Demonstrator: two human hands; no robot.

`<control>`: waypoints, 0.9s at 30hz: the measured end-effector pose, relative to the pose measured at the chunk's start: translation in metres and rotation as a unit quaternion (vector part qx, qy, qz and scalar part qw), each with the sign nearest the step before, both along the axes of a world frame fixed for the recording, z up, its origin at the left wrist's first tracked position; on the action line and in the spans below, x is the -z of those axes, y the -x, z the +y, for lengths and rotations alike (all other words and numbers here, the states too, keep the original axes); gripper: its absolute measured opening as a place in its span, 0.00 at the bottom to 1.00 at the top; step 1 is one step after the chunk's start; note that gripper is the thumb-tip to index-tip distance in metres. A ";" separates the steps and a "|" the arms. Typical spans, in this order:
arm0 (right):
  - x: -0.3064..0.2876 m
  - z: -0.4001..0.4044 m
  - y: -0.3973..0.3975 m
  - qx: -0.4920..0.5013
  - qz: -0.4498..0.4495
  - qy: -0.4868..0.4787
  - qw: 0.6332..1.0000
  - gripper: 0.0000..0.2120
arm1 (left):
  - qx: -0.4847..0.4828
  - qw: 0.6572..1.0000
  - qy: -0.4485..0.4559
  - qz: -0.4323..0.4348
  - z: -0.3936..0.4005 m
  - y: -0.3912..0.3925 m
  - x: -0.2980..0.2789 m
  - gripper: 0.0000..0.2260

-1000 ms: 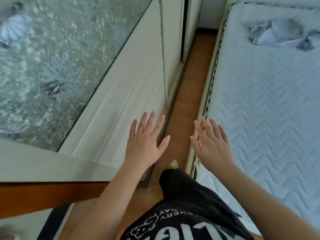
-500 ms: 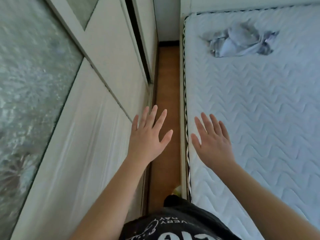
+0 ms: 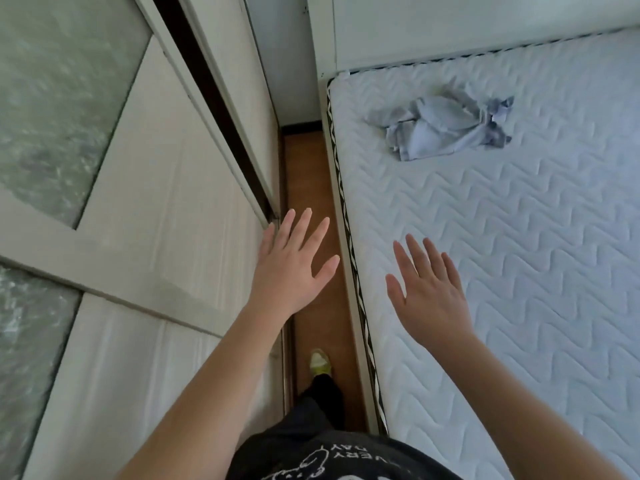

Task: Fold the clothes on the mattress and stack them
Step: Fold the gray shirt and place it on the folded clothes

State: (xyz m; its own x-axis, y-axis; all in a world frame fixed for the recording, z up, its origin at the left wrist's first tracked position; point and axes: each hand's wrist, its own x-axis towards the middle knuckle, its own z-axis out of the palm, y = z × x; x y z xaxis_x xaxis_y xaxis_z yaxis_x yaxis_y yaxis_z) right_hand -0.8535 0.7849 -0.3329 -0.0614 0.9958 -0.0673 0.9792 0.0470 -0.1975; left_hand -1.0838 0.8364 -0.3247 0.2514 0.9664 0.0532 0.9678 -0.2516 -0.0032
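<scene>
left hand (image 3: 294,268): fingers straight and spread, palm down, holding nothing; it hangs in the air over the strip of floor (image 3: 311,188) between the wardrobe door (image 3: 145,209) and the mattress (image 3: 519,271), with its outer edge close to the door's edge; contact with the door cannot be told. right hand (image 3: 429,292): fingers straight and slightly spread, palm down, holding nothing; it hovers above the near-left part of the mattress, just inside the mattress edge. the two hands are level with each other and apart, the mattress edge running between them. the clothes (image 3: 443,126) lie as one crumpled pale blue heap on the mattress, well ahead of the right hand and a little to its right, near the headboard (image 3: 485,26). how many garments the heap holds cannot be told. nothing folded and no stack shows on the mattress. step in hand, as judged: approach; folding has not begun. next move, as judged: advance along the floor strip until the heap is within reach of both hands, then take hold of one garment, lift it clear of the heap, and spread it flat on the bare mattress nearer the hands. the person's foot (image 3: 320,363) stands on the floor strip below the left hand.
</scene>
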 end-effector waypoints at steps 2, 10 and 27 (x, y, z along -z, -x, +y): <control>0.002 0.034 0.007 0.012 -0.006 -0.002 1.000 0.29 | 0.003 1.000 -0.003 -0.008 0.044 0.005 0.001 0.30; -0.003 0.161 0.022 0.063 -0.001 0.005 0.998 0.30 | 0.017 0.999 -0.005 -0.035 0.193 0.014 -0.001 0.31; 0.006 0.431 -0.032 0.163 0.021 -0.021 0.986 0.29 | 0.184 0.982 0.032 0.008 0.469 -0.061 -0.005 0.30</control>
